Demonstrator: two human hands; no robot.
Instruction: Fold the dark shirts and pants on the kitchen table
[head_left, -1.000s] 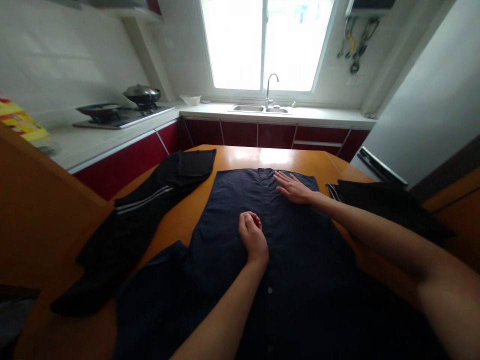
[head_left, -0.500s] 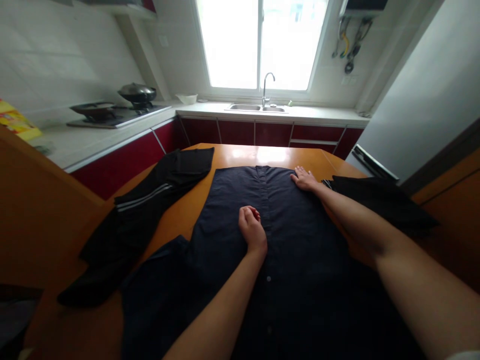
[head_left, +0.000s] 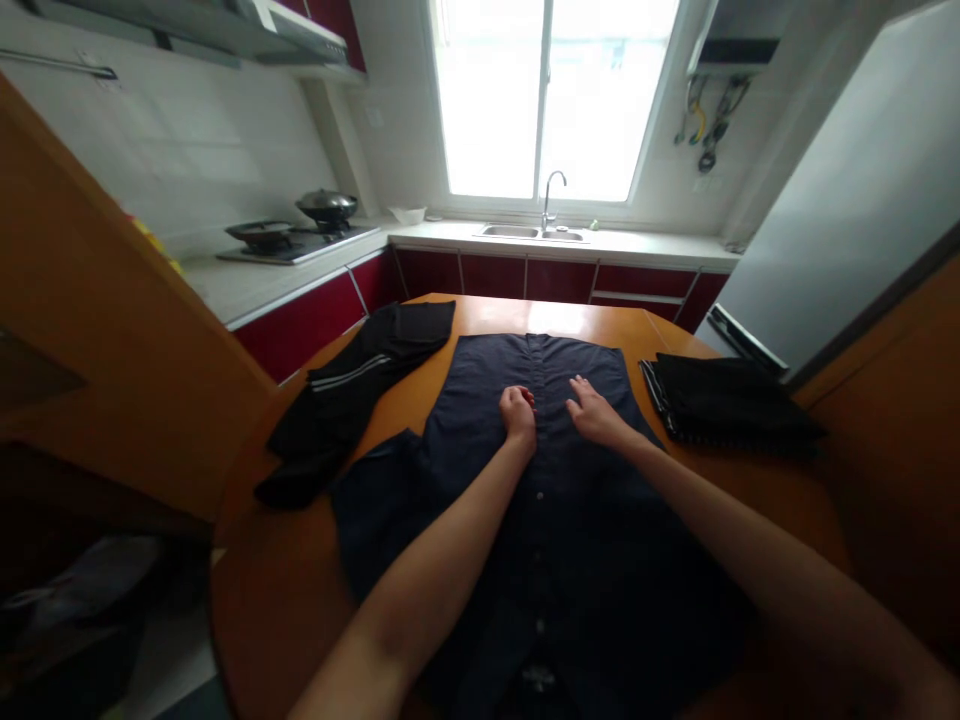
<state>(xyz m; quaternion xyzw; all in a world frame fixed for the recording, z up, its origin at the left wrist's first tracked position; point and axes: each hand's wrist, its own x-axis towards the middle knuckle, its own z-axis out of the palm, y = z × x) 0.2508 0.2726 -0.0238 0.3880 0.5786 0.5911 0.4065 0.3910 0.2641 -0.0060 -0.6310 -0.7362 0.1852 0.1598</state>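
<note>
On wooden table (head_left: 262, 600), 3 dark cloth items — 1 navy shirt (head_left: 574, 520) spread flat in middle, 1 black striped garment (head_left: 337, 415) to left, 1 folded black pile (head_left: 727, 397) to right; at shirt front, 1 left hand (head_left: 518, 412) curled closed, 1 right hand (head_left: 595, 413) open, holding nothing — beyond, 2 pans (head_left: 327, 209) on 1 hob (head_left: 304, 244), 1 sink (head_left: 510, 231), 1 tap (head_left: 548, 200)

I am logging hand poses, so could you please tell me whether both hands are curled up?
No, the left hand is curled, but the right hand is open, fingers extended over the shirt.
</note>
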